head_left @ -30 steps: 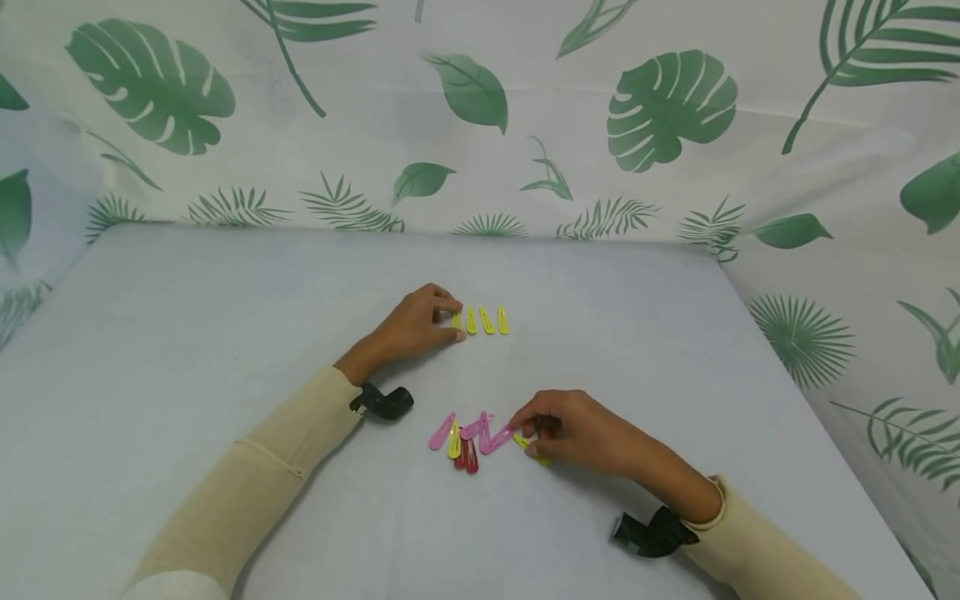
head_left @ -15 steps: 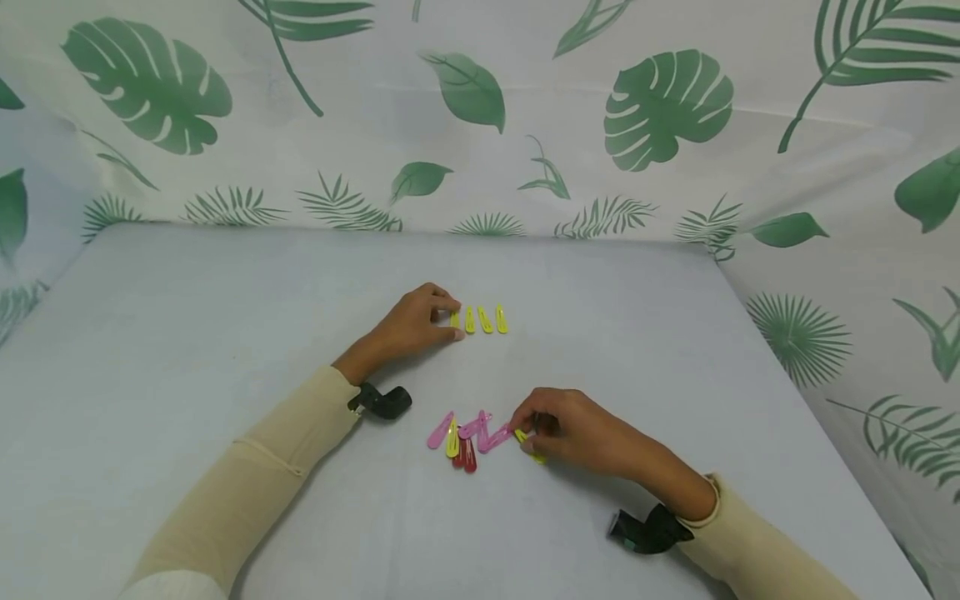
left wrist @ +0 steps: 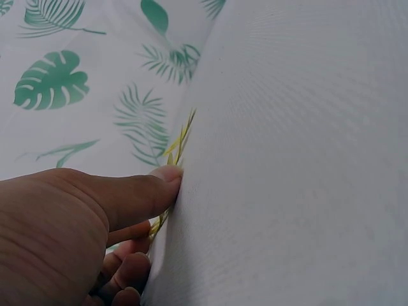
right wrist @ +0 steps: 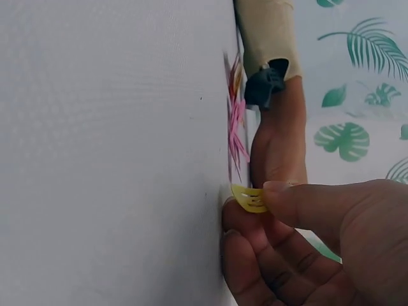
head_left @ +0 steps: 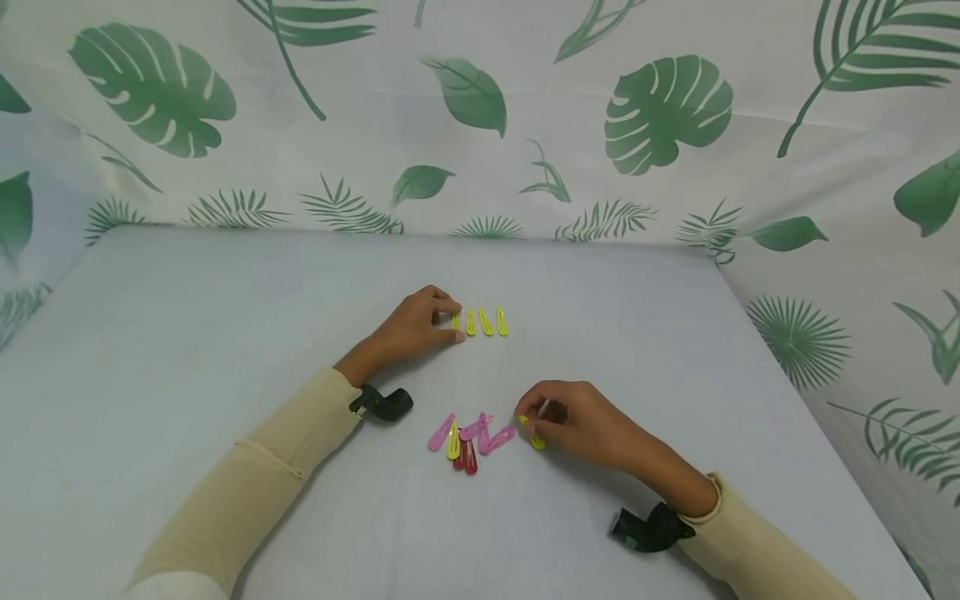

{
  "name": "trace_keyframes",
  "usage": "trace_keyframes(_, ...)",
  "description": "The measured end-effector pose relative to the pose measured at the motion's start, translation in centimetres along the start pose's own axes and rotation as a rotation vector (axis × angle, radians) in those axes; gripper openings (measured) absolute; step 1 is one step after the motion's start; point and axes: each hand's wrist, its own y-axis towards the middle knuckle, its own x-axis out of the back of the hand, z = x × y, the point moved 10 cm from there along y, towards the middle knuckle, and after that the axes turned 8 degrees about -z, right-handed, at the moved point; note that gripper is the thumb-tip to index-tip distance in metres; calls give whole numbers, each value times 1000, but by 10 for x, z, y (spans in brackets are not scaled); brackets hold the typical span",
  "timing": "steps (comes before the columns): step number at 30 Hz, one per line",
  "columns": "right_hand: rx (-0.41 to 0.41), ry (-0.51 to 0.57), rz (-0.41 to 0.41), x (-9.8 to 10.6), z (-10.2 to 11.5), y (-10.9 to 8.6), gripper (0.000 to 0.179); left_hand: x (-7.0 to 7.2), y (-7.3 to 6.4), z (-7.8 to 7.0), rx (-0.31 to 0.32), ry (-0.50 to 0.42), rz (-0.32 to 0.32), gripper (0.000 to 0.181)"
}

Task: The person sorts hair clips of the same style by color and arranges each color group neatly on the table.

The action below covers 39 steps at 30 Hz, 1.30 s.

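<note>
My right hand (head_left: 581, 421) pinches a yellow snap hair clip (right wrist: 250, 199) between thumb and finger, seen close in the right wrist view, just above the table. Left of it lies a small pile with pink clips (head_left: 441, 433), a yellow clip (head_left: 453, 442) and red clips (head_left: 470, 458), partly overlapping. Farther back, my left hand (head_left: 416, 323) holds the leftmost yellow clip (head_left: 455, 322) of a short row, thumb at its near end and fingertip at its far end. To its right lie three more yellow clips (head_left: 486, 322) side by side, apart. The left wrist view mostly hides them behind the thumb.
A white cloth-covered table (head_left: 262, 292) lies under both hands. Behind it and at the sides hangs a leaf-print sheet (head_left: 337, 133). Black wrist cameras (head_left: 386, 404) stick out from both sleeves near the tabletop.
My right hand has taken the yellow clip by its body and lifted it a little off the table, away from the pink clips. The left hand stays at the row.
</note>
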Motion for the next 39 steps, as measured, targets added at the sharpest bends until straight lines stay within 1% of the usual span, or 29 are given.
trace_keyframes(5, -15, 28, -23, 1, -6, 3, 19, -1, 0, 1, 2, -4, 3, 47)
trace_keyframes(10, -13, 27, -39, 5, -8, 5, 19, -2, 0, 1, 1, -3, 2, 47)
trace_keyframes(15, -41, 40, -64, 10, -12, 11, 18, -2, 1, 2, 15, -3, 2, 47)
trace_keyframes(20, -65, 63, -83, 17, -17, 18, 17, -1, -1, 0, 15, -6, 5, 47)
trace_keyframes(27, -32, 101, -132, 31, -19, 33, 13, 1, 0, 0, 6, 4, -4, 46)
trace_keyframes(34, -62, 95, -171, 40, -30, 45, 15, 1, -1, 2, 12, -6, -1, 47)
trace_keyframes(39, -65, 87, -186, 45, -38, 53, 15, 1, 0, 1, 6, -11, 4, 47)
